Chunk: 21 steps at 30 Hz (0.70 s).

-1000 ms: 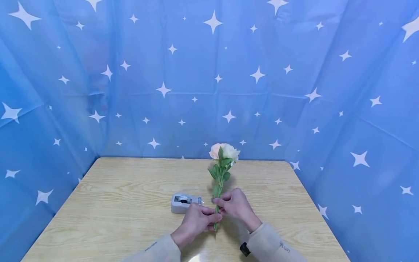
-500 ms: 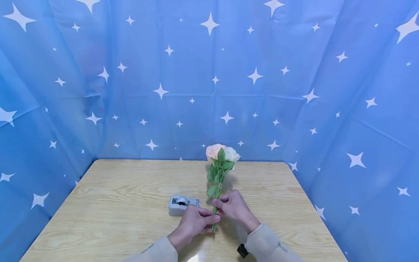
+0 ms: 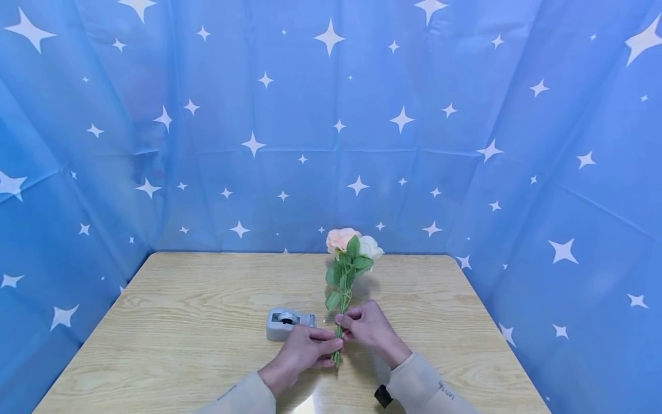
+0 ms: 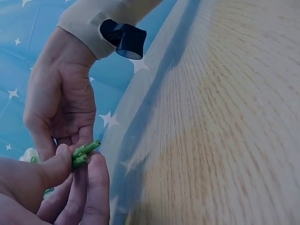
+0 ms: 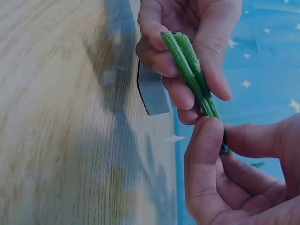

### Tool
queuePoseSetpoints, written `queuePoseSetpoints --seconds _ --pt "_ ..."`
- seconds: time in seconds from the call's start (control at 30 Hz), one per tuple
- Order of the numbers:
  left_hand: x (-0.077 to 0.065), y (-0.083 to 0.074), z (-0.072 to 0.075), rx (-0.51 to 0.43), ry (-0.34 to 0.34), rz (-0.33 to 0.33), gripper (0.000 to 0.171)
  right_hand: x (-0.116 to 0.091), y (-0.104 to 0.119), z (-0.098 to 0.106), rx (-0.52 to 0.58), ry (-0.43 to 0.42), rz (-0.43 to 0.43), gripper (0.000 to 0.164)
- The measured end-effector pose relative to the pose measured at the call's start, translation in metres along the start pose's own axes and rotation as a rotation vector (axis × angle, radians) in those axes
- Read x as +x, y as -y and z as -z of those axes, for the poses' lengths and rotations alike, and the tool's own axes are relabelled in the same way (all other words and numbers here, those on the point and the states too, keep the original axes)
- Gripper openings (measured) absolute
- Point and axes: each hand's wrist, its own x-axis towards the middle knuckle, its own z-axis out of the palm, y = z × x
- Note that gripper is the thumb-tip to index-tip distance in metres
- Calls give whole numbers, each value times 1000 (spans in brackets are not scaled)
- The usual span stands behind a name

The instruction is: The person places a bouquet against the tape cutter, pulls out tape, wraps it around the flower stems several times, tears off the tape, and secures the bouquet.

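A small bunch of flowers stands up between my hands, one pale pink bloom (image 3: pixel 341 239) and one white bloom (image 3: pixel 370 248) above green leaves (image 3: pixel 333 300). My left hand (image 3: pixel 301 352) pinches the lower stems between thumb and fingers. Higher up, my right hand (image 3: pixel 370 329) pinches the same stems with thumb and forefinger. In the right wrist view the cut stem ends (image 5: pixel 180 51) lie side by side, sticking out past my left fingers. The left wrist view shows these stem ends (image 4: pixel 85 155) close up, while the blooms are mostly hidden behind the hands.
Just beyond my left hand, a grey tape dispenser (image 3: pixel 279 330) with a roll in it rests on the wooden table (image 3: pixel 207 299). A blue curtain with white stars (image 3: pixel 331 115) hangs round the table's back and sides. My right wrist carries a black device (image 3: pixel 383 397).
The blooms have spread apart, with the pink one now showing fully at the left and the white at the right. My left hand has moved slightly left; both hands keep hold of the stems.
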Motion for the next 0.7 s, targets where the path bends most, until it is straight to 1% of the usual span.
queuePoseSetpoints --seconds 0.23,0.53,0.7 --pt "0 2 5 -73 61 35 24 2 -1 1 36 22 -14 19" --pt "1 3 10 -129 146 88 30 5 -6 1 51 44 -25 22" --pt "2 4 12 -138 162 109 30 7 -9 1 57 52 -27 22"
